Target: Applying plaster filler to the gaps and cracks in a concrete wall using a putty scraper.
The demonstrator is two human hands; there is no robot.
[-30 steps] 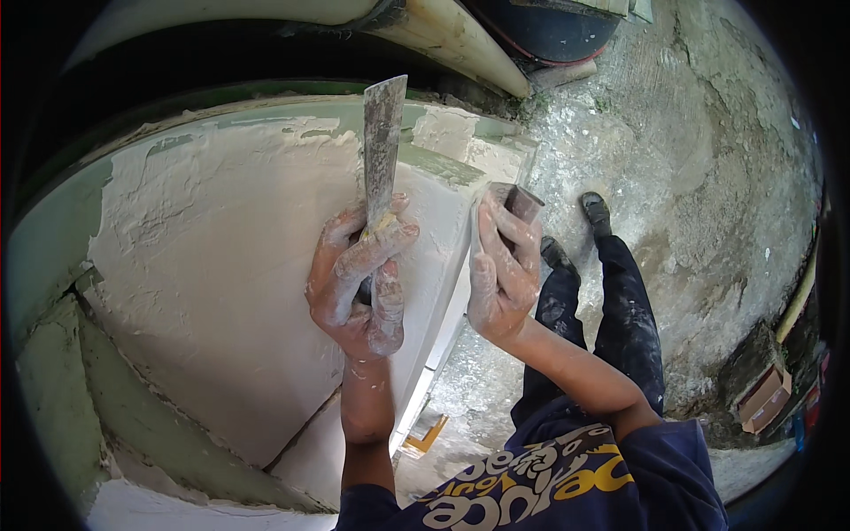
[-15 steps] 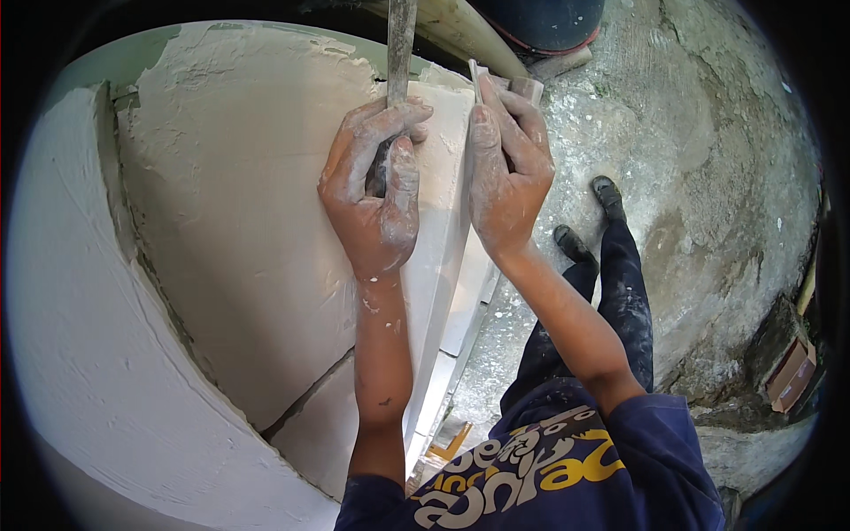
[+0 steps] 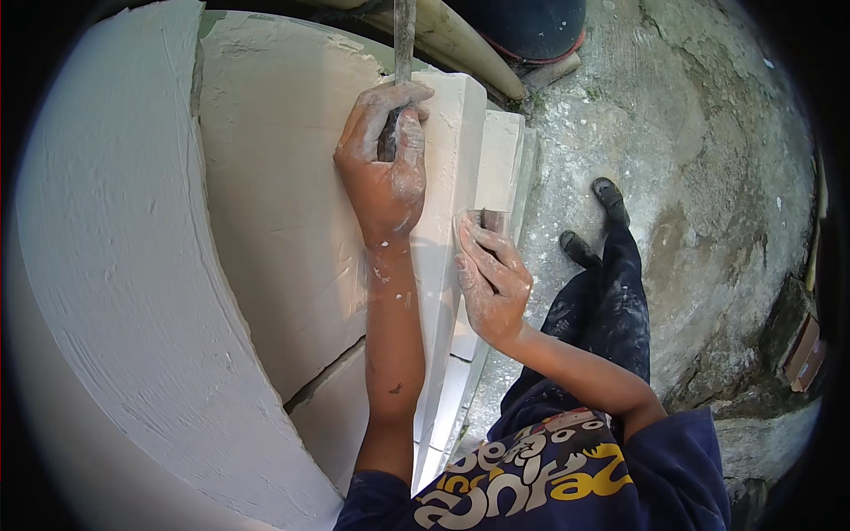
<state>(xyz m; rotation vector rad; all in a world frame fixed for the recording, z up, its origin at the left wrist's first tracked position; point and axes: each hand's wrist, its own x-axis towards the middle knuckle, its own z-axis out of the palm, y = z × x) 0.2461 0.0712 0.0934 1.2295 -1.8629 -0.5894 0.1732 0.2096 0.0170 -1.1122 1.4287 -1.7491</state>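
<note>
dark shoes point(image 3: 610, 196) on concrete floor point(image 3: 699, 133)

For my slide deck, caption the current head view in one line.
Powdery left hand grips a scraper; right hand holds a small brownish object beside a white ledge.

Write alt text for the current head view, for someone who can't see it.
A person's white-smeared left hand grips a flat metal-bladed tool, while the right hand holds a small grey-brown object beside the edge of a pale, plastered structure. Dark-trousered legs and a rough concrete floor show at right.
</note>
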